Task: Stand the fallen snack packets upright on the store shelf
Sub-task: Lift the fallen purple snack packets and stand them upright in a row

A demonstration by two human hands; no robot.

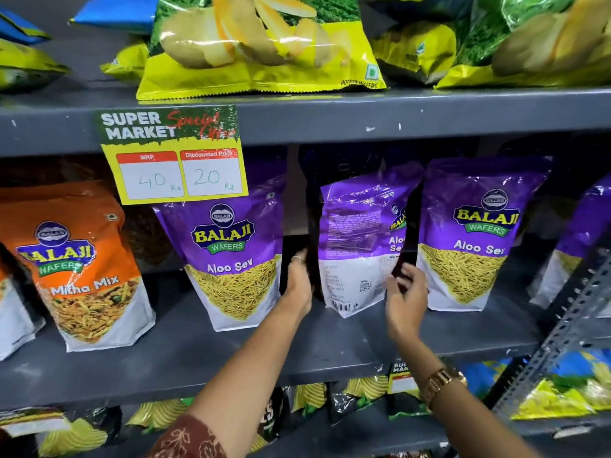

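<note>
On the middle grey shelf (205, 352) several purple Aloo Sev packets stand upright. The middle packet (357, 246) is turned with its printed back and barcode toward me, leaning slightly. My left hand (299, 284) reaches into the dark gap just left of it, fingers extended. My right hand (406, 297) hovers at its lower right edge with the fingers spread. Neither hand clearly grips it. A front-facing purple packet (236, 259) stands to the left and another (472, 239) to the right.
An orange Mitha Mix packet (86, 272) stands at the far left. A yellow price tag (175, 157) hangs from the upper shelf edge. Green-yellow wafer bags (258, 44) lie on the top shelf. A perforated metal upright (562, 328) runs down the right side.
</note>
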